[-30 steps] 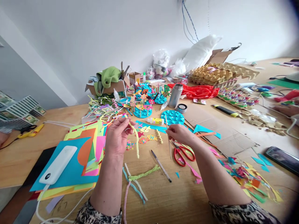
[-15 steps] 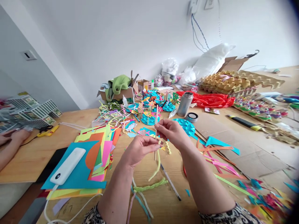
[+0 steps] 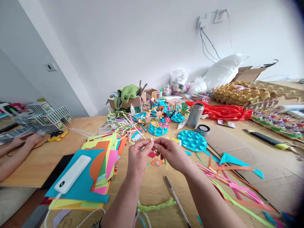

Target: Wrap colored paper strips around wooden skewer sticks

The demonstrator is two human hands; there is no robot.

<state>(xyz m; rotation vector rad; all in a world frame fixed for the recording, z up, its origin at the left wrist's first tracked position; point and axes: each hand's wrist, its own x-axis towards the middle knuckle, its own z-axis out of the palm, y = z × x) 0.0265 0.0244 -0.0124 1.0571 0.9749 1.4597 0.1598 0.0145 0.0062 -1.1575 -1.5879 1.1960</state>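
My left hand [image 3: 140, 152] pinches a thin wooden stick [image 3: 134, 125] that tilts up to the left. Against it, my right hand [image 3: 169, 152] is closed at the stick's lower end, its fingertips meeting those of the left. A pale yellow fuzzy strip [image 3: 165, 164] hangs below the right fingers, and a bit of it shows above the fingertips. Below the hands lie a green twisted strip [image 3: 158, 205] and a pen [image 3: 177, 199]. Small paper fish [image 3: 157, 162] rest on the table just beyond the hands.
A white power bank [image 3: 72, 174] sits on coloured paper [image 3: 79, 193] at left. Ahead are a metal bottle [image 3: 195, 116], a blue scalloped disc [image 3: 192, 140] and a craft pile. Cardboard [image 3: 239, 155] and paper strips lie right. Another person's hands [image 3: 29, 139] are far left.
The stick has gone from upright to tilted left. My hands have drawn together, and the yellow strip's long hanging tail no longer shows. The camera view has shifted.
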